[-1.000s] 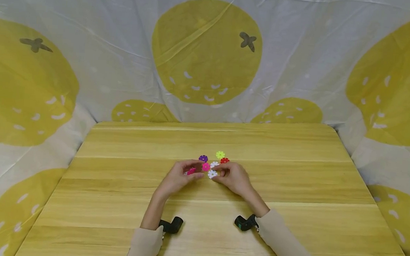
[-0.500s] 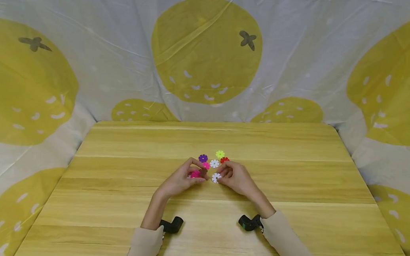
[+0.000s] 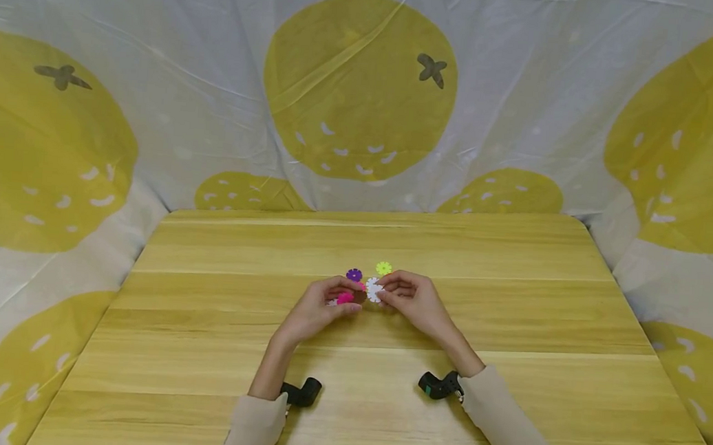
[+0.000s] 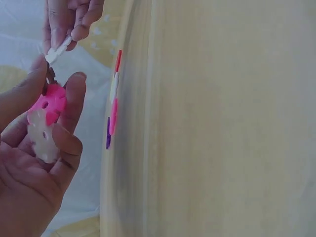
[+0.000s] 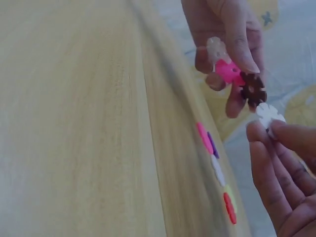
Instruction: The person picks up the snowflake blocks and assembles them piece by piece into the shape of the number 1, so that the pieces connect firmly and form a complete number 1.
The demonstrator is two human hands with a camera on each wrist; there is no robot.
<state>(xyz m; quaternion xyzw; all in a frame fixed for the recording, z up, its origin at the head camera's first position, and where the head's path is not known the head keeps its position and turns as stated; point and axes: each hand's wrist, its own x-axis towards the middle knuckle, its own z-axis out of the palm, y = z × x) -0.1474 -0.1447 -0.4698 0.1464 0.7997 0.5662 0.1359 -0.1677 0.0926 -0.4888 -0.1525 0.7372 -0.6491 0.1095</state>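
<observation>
My left hand (image 3: 315, 310) grips a short chain of notched snowflake discs. In the right wrist view the chain runs from a translucent whitish disc (image 5: 216, 48) through a pink disc (image 5: 227, 71) to a brown disc (image 5: 253, 89). Between thumb and fingers, my right hand (image 3: 418, 304) pinches a white snowflake disc (image 5: 269, 114). Its edge is right at the brown disc's free end, both above the table. In the left wrist view my left thumb and fingers partly cover the brown disc.
On the wooden table (image 3: 198, 349), just beyond the hands, lie loose discs: purple (image 3: 354, 275), yellow-green (image 3: 383, 268), pink (image 5: 204, 138), white (image 5: 217, 170) and red (image 5: 229, 208). Black wrist cameras sit at the left (image 3: 303, 392) and right (image 3: 438, 385) cuffs. A patterned cloth (image 3: 515, 89) hangs behind.
The white disc first came toward the body in my right hand, then went up and back toward the left hand's chain. My left hand turned the chain slightly, staying nearly in place.
</observation>
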